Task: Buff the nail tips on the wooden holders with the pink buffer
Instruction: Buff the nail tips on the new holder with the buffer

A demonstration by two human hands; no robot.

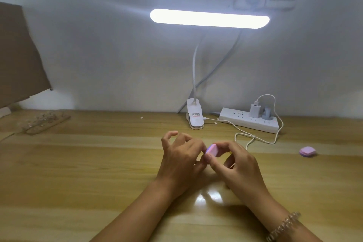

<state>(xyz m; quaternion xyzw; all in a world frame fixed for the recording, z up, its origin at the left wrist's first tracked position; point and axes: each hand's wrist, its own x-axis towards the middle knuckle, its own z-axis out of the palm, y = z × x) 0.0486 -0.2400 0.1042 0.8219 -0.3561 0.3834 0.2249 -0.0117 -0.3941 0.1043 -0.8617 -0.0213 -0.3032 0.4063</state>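
Observation:
My right hand [238, 165] pinches a small pink buffer block [212, 150] between thumb and fingers, just above the wooden table [98, 163]. My left hand [179, 155] is pressed against the buffer's left side, thumb and forefinger pinched on something small that is hidden behind the fingers; its other fingers curl upward. A wooden holder [46, 122] carrying several clear nail tips lies at the far left of the table, well away from both hands. A second pink buffer [307, 151] lies on the table to the right.
A clip-on lamp [194, 116] with a lit bar [209, 18] stands behind the hands. A white power strip [249, 121] with a charger and a looping white cable [255, 137] sits at the back right. A cardboard sheet [17, 55] leans at the left.

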